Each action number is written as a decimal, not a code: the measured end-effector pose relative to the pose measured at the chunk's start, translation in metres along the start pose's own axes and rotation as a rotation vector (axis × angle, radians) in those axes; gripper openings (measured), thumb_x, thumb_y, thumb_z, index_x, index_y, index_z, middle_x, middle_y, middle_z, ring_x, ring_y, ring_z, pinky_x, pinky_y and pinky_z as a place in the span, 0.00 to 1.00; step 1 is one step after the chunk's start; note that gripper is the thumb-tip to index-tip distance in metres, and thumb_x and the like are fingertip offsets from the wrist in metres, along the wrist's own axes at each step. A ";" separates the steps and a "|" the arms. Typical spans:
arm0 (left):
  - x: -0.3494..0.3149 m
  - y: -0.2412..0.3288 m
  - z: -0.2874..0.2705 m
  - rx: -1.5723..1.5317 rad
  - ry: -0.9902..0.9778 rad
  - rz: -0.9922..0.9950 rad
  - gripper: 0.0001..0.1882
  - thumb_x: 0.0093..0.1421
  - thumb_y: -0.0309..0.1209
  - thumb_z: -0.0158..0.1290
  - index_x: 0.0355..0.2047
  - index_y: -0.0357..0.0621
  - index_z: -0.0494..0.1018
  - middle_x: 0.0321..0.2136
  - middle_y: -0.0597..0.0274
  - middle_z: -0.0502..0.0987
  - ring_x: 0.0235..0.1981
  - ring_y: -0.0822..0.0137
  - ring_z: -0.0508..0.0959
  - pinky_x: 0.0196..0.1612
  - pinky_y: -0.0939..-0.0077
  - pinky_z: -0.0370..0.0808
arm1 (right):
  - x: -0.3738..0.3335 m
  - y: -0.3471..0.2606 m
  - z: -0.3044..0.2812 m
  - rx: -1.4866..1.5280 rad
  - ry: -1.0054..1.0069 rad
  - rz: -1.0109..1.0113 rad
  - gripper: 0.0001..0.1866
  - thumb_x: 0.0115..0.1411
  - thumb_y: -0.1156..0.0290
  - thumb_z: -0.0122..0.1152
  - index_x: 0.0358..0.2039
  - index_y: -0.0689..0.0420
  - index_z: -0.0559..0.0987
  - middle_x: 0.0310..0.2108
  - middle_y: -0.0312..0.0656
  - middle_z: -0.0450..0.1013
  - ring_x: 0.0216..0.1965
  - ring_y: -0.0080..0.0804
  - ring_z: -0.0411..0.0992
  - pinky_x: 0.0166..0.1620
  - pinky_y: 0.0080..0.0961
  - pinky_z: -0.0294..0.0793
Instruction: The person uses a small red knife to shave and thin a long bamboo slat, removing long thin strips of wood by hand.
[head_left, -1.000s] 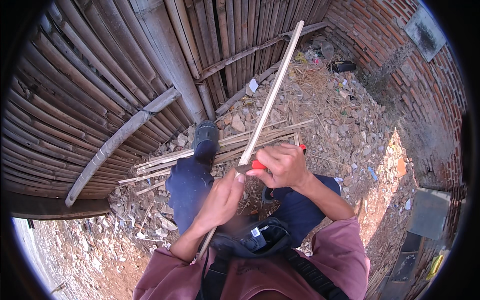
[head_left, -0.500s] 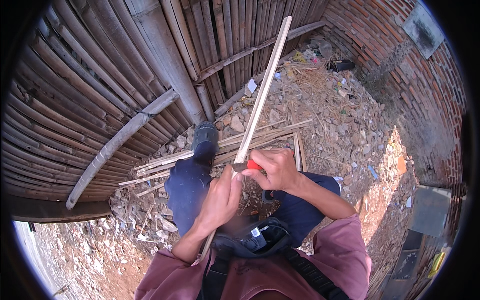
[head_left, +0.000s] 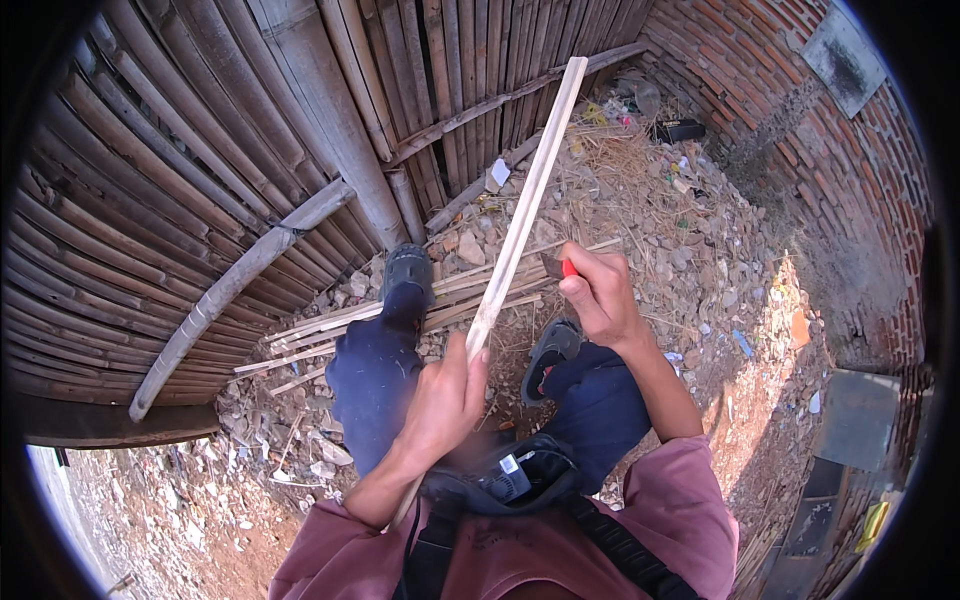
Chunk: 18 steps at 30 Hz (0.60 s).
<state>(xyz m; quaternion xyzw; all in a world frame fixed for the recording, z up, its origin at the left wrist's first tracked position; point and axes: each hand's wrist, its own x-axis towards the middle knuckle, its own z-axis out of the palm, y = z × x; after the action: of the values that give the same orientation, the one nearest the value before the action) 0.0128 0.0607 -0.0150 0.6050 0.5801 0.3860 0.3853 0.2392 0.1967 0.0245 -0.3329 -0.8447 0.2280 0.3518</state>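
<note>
My left hand (head_left: 445, 400) grips a long pale bamboo strip (head_left: 525, 205) near its lower part; the strip slants up and away toward the bamboo wall. My right hand (head_left: 597, 295) is closed on a red-handled knife (head_left: 560, 267), whose dark blade sits just right of the strip, close to it. Whether the blade touches the strip I cannot tell. Both hands are above my knees in dark blue trousers (head_left: 375, 375).
A bamboo pole wall (head_left: 200, 170) curves across the left and top. Cut bamboo strips (head_left: 350, 325) lie on rubble-strewn ground by my shoes. A brick wall (head_left: 830, 150) stands at right, with straw and litter at its foot.
My right hand with the knife has come off the strip and moved right and up. The strip has tilted slightly more upright in my left hand.
</note>
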 end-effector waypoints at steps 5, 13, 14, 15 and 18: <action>0.002 0.001 0.000 -0.041 0.016 0.047 0.09 0.77 0.29 0.47 0.44 0.33 0.66 0.18 0.46 0.73 0.19 0.46 0.78 0.25 0.55 0.68 | -0.007 -0.011 0.030 0.010 -0.171 -0.084 0.24 0.71 0.45 0.60 0.34 0.57 0.75 0.23 0.47 0.74 0.24 0.53 0.75 0.27 0.43 0.70; 0.002 0.006 -0.006 -0.107 0.007 0.020 0.10 0.76 0.30 0.49 0.47 0.34 0.67 0.23 0.36 0.78 0.29 0.31 0.82 0.29 0.48 0.73 | -0.017 -0.014 0.048 -0.155 -0.118 -0.170 0.25 0.66 0.48 0.67 0.28 0.58 0.74 0.21 0.43 0.72 0.21 0.47 0.75 0.26 0.38 0.72; 0.002 0.006 -0.006 -0.106 0.010 0.027 0.10 0.76 0.30 0.49 0.47 0.34 0.67 0.23 0.36 0.78 0.29 0.31 0.81 0.29 0.48 0.73 | -0.018 -0.014 0.050 -0.165 -0.103 -0.182 0.25 0.66 0.48 0.67 0.27 0.57 0.74 0.21 0.43 0.73 0.21 0.46 0.75 0.26 0.37 0.72; 0.001 0.005 -0.005 -0.107 0.015 0.033 0.10 0.76 0.30 0.49 0.47 0.34 0.67 0.24 0.35 0.78 0.29 0.31 0.81 0.29 0.48 0.74 | -0.018 -0.015 0.051 -0.180 -0.097 -0.181 0.25 0.66 0.48 0.67 0.27 0.57 0.74 0.21 0.42 0.73 0.21 0.46 0.76 0.26 0.37 0.73; 0.001 0.005 -0.006 -0.088 0.019 0.038 0.09 0.75 0.29 0.50 0.47 0.34 0.66 0.24 0.34 0.78 0.30 0.30 0.81 0.29 0.47 0.73 | -0.018 -0.016 0.052 -0.233 -0.077 -0.189 0.25 0.65 0.47 0.68 0.27 0.57 0.74 0.20 0.41 0.73 0.21 0.44 0.76 0.26 0.36 0.74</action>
<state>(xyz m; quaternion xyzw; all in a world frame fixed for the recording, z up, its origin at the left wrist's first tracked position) 0.0098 0.0613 -0.0083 0.5947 0.5547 0.4242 0.3985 0.2038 0.1653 -0.0070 -0.2815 -0.9058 0.1071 0.2980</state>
